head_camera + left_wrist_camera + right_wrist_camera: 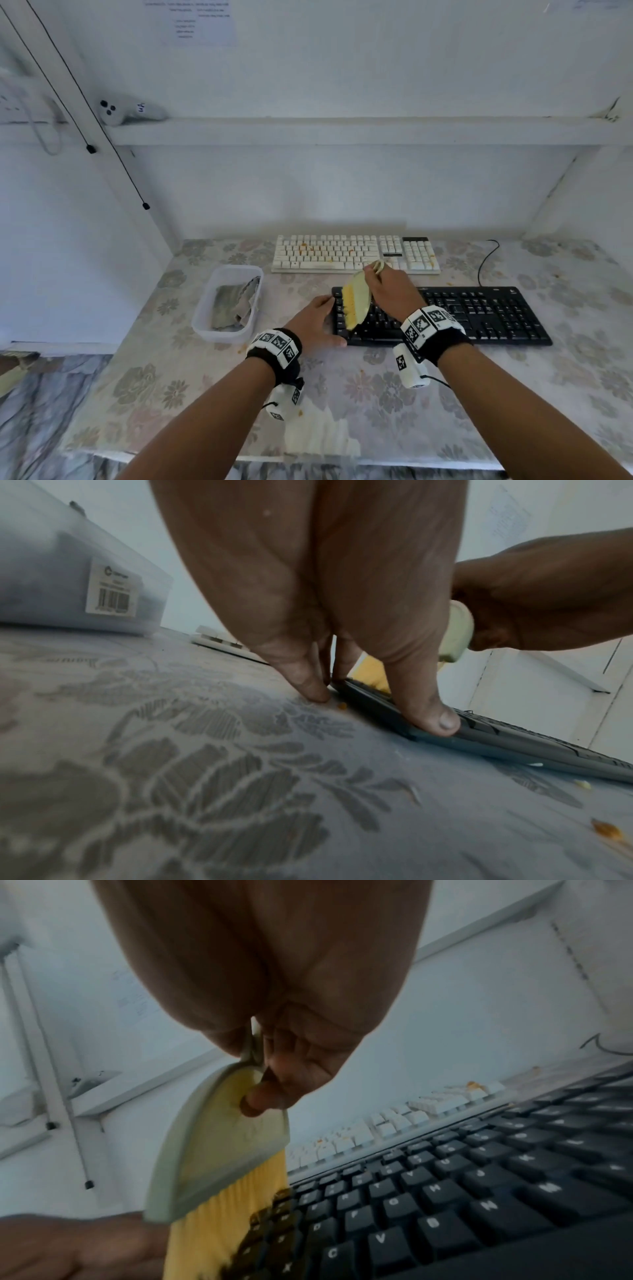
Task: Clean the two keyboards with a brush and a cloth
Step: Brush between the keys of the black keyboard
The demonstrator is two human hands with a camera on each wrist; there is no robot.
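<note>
A black keyboard [479, 315] lies near me on the flowered table; a white keyboard [342, 255] with orange crumbs lies behind it. My right hand [390, 291] grips the pale handle of a brush [356, 301] with yellow bristles [226, 1226] that rest on the black keyboard's [479, 1191] left keys. My left hand [318, 318] lies with straight fingers against the black keyboard's left end; its thumb [428, 718] presses on the front corner of the black keyboard [514, 739]. A grey cloth [233, 305] sits crumpled in a plastic tub.
The translucent tub [205, 308] stands left of the keyboards. Crumbs [606, 831] lie scattered on the tablecloth near the black keyboard. A black cable [486, 260] runs from behind the keyboard's right part. A shelf [342, 132] spans the wall above.
</note>
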